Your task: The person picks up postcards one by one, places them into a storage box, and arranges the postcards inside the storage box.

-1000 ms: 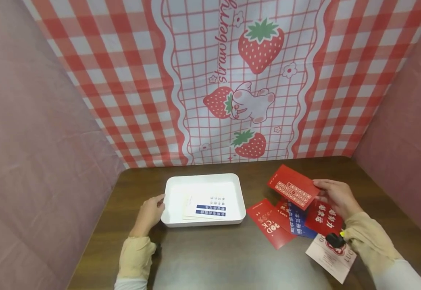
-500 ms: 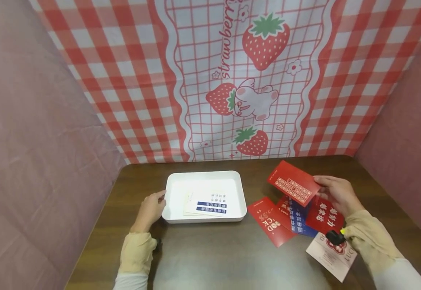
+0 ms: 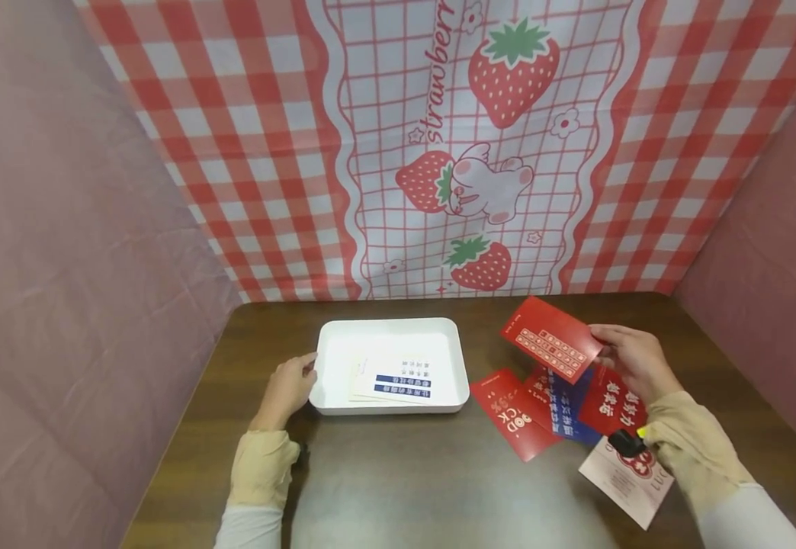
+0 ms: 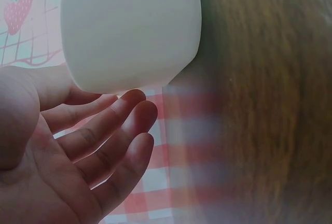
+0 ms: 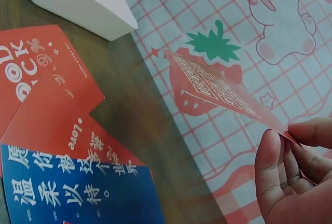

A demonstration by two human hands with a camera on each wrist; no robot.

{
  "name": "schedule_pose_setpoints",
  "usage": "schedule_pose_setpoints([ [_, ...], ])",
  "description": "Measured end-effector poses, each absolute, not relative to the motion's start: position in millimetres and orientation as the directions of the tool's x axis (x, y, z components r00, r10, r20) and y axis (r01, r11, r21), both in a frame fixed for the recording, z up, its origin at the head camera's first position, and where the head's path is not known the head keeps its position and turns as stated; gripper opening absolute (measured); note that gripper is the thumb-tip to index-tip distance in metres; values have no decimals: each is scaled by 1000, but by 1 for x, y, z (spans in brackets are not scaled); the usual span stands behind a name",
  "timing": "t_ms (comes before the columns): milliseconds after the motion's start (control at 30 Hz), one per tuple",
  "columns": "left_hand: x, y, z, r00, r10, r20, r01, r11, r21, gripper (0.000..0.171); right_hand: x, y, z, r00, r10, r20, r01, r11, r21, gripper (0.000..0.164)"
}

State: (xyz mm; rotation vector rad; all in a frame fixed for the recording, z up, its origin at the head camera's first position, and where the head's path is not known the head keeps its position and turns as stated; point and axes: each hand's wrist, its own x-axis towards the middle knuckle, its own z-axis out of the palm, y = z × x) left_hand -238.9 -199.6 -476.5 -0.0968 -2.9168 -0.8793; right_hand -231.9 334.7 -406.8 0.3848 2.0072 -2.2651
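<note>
At the left end of a white tray [image 3: 389,326], my left hand [image 3: 288,389] lies with loosely bent fingers right at the edge. In the left wrist view, the fingertips [image 4: 136,95] are against the tray's outer wall [image 4: 129,32]. A few pale cards with dark blue bands [image 3: 398,381] lie inside the tray. To the right, my right hand [image 3: 634,358] pinches a red card [image 3: 552,339] by one corner between thumb and fingers, held tilted above other cards. The right wrist view shows this red card [image 5: 223,89] nearly edge-on, printed with rows of small boxes.
Below the held card lie overlapping cards: a red one [image 3: 513,415], a blue one [image 3: 566,412], another red one [image 3: 614,404] and a pale pink one [image 3: 627,480]. The brown table [image 3: 398,488] meets a strawberry-patterned checked cloth [image 3: 268,191] behind.
The head view has shifted slightly, so the scene sits a little differently. My right hand keeps hold of the red card, and my left hand stays at the tray's edge.
</note>
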Motion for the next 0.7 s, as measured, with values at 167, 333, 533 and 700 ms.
schedule_pose_setpoints([
  [167,-238,-200,-478,-992,33,121,95,829,551,40,-236,335,-398,-971,65,-230,216,-175,-961,20],
  [333,-238,-198,-481,-993,35,111,91,833,546,41,-241,338,-387,-980,40,-196,183,-214,-960,20],
  [533,-239,-196,-481,-995,28,96,76,832,550,40,-243,334,-383,-985,-2,-174,169,-239,-956,23],
  [700,-239,-199,-478,-994,18,110,75,833,548,40,-248,323,-382,-987,-20,-158,159,-223,-962,21],
])
